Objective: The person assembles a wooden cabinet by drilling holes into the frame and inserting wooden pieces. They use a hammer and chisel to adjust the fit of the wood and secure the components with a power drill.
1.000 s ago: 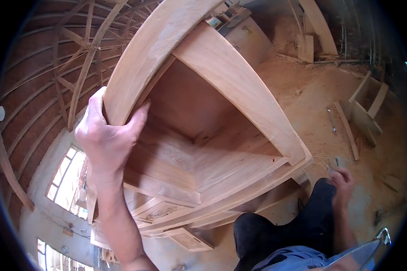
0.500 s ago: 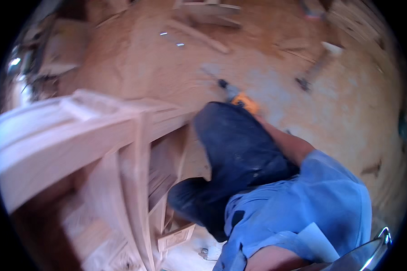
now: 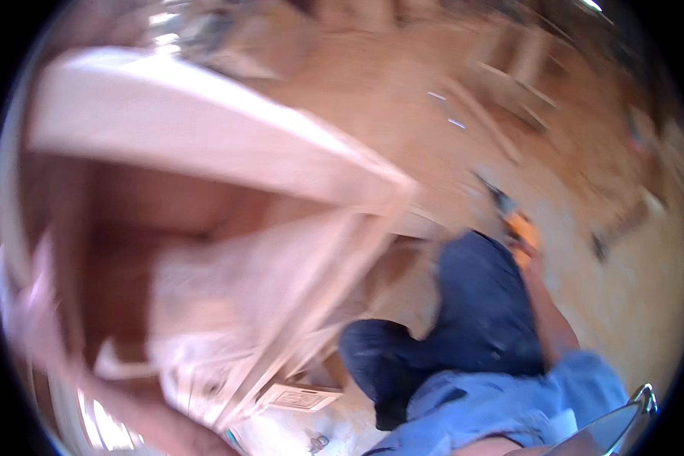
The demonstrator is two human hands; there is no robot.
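Observation:
My right hand (image 3: 530, 260) grips a yellow power drill (image 3: 521, 226) low over the floor, beyond my right knee. The drill has a dark chuck, and a long thin bit points away from me toward the upper left. At the far left my left hand (image 3: 36, 308), smeared by motion, is by the side post of a large wooden cabinet frame (image 3: 220, 137). Its fingers cannot be made out, nor whether they touch the wood. The unpainted frame has a broad top rail and open compartments, and stands close on my left.
A carved wooden panel (image 3: 300, 397) is low beside the frame, near my bent leg (image 3: 475, 304). On the dusty floor (image 3: 387, 99) lie a long wooden strip (image 3: 485, 121), wooden pieces (image 3: 520, 95) and a long-handled tool (image 3: 623, 228). Blurred clutter fills the far edge.
The view has swung left, so the cabinet frame fills more of it and the floor things shift right. My left forearm and hand have come into view. The drill stays in my right hand.

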